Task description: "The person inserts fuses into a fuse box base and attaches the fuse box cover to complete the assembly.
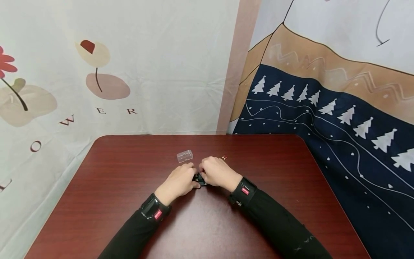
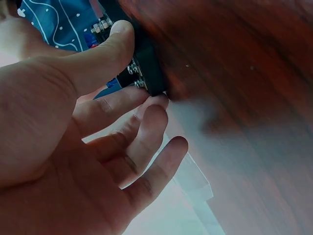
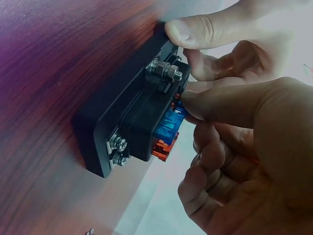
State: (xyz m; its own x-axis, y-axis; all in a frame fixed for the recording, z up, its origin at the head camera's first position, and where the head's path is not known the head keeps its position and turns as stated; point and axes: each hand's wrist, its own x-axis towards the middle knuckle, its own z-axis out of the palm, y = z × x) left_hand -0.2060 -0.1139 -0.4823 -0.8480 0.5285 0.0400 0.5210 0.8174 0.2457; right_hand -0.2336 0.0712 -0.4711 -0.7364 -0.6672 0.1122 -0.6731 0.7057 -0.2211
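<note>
A black fuse block (image 3: pixel 105 129) with metal terminal screws rests on the table between both hands. My left hand (image 1: pixel 179 181) grips one end of it, thumb on the upper edge. A blue blade fuse (image 3: pixel 169 126) and an orange-red blade fuse (image 3: pixel 161 151) sit side by side in the block's raised middle. My right hand (image 1: pixel 220 173) pinches at the row of fuses with thumb and index finger; a blade fuse is partly hidden under the thumb tip, its colour hard to tell. In the head view the block (image 1: pixel 201 181) is mostly covered by the hands.
A clear plastic cover (image 1: pixel 185 156) lies on the reddish-brown table (image 1: pixel 129 169) just beyond my left hand. Small red pieces (image 1: pixel 224 157) lie beyond my right hand. Patterned cloths (image 1: pixel 181 72) hang behind the table's far edge.
</note>
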